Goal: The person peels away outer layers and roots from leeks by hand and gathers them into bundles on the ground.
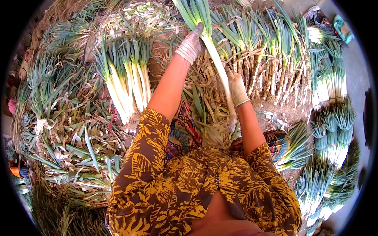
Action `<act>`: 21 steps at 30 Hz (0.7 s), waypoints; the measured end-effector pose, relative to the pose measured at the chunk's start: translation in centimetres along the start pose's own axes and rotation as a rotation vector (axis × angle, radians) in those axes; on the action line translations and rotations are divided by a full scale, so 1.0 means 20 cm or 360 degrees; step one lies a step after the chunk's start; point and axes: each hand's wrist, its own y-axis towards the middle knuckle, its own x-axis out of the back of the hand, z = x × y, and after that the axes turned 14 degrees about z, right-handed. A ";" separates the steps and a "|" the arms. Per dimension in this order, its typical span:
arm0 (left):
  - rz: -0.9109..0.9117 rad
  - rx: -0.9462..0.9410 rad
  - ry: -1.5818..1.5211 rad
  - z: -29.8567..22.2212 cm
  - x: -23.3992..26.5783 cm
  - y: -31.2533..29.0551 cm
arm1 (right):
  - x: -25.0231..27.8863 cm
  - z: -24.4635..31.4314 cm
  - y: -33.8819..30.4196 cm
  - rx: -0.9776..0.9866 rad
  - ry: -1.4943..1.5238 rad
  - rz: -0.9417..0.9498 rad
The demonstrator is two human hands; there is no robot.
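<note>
A long green onion [216, 59], with a white stalk and green leaves, slants from the top centre down toward my lap. My left hand [191, 44], in a pale glove with grey fingertips, is closed round it where the leaves begin. Lower down, my right hand [237, 87], also gloved, has its fingers curled in against the right side of the stalk. What those fingers pinch is hidden. The root end [233, 121] of the onion hangs above torn leaves between my knees.
Cleaned white green onions [128, 78] lie in a pile to the left. Soil-covered unpeeled ones [271, 67] are lined up at the right. Peeled leaf scraps [78, 137] cover the left ground. Tied bundles [332, 137] are stacked along the far right.
</note>
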 end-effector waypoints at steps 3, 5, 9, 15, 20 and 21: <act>0.0198 -0.0036 -0.0062 -0.01 0.02 -0.03 | -0.18 0.27 -0.20 0.0244 -0.0692 0.0265; 0.0375 -0.0069 -0.0114 0.00 0.04 -0.02 | -0.18 0.23 -0.21 0.0609 -0.0671 0.0390; 0.0860 -0.0030 -0.0338 -0.06 0.29 0.07 | -0.27 0.12 -0.21 -0.0425 -0.0292 0.0651; 0.0208 -0.0168 -0.0340 -0.06 0.29 0.00 | 0.10 -0.86 -0.40 -0.0495 -0.2056 0.1176; -0.0352 -0.0167 -0.0536 -0.01 0.27 0.04 | 0.09 -0.76 -0.59 -0.0810 -0.2648 0.0879; -0.0260 -0.0201 -0.0522 0.00 0.32 0.08 | 0.12 -0.68 -0.53 -0.0649 -0.2008 0.0709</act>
